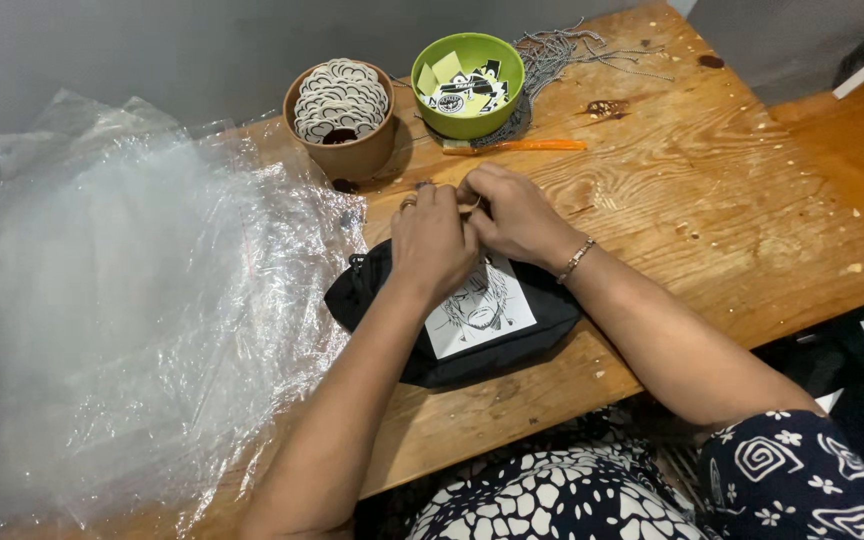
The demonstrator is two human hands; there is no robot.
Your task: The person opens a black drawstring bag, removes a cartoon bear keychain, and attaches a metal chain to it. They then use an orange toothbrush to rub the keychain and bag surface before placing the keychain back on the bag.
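black pouch (392, 300) with drawn face patch on wooden table (712, 200), left hand (434, 240) and right hand (514, 212) pinching together above it

We see both bare forearms reaching forward and converging. Left hand (432, 240): knuckles up, fingers curled inward, a ring on one finger. Right hand (514, 213): fingers bent, tips pinched against the left's, a thin chain bracelet at the wrist. Hands touching.
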